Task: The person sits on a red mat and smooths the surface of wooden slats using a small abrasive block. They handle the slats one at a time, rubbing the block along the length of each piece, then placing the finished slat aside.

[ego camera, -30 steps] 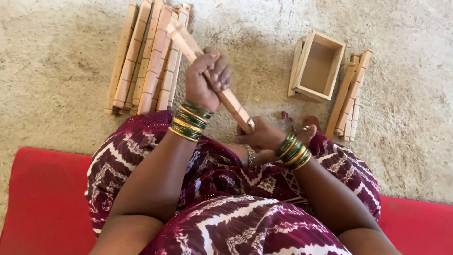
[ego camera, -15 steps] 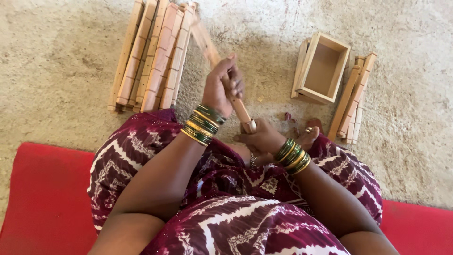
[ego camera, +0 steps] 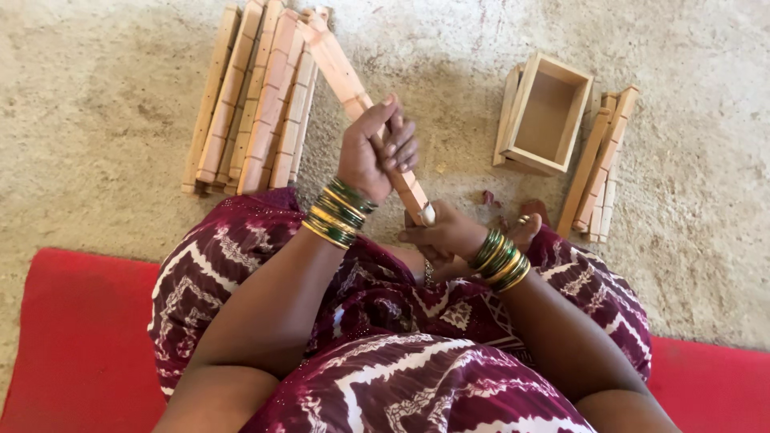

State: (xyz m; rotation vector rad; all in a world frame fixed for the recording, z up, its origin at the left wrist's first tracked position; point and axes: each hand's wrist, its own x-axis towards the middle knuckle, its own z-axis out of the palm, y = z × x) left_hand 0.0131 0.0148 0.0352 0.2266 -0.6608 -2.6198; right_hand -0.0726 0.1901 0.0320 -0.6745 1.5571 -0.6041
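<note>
Fingers of the left hand are wrapping tight around a long wooden strip that is slanting from the far slat pile down to the lap, while the right hand is pinching its near end. Slipping looks the likely risk: the far tip is resting on loose slats, so a jerk could scatter them toward the open wooden box.

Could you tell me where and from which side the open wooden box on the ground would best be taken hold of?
The wooden box lies with its open face up and tilted slightly. Probably best is a grip from above on its long right wall, fingers inside the hollow and thumb outside. A wooden slat leans against the left side; the stack of slats sits close by on the right.
</note>
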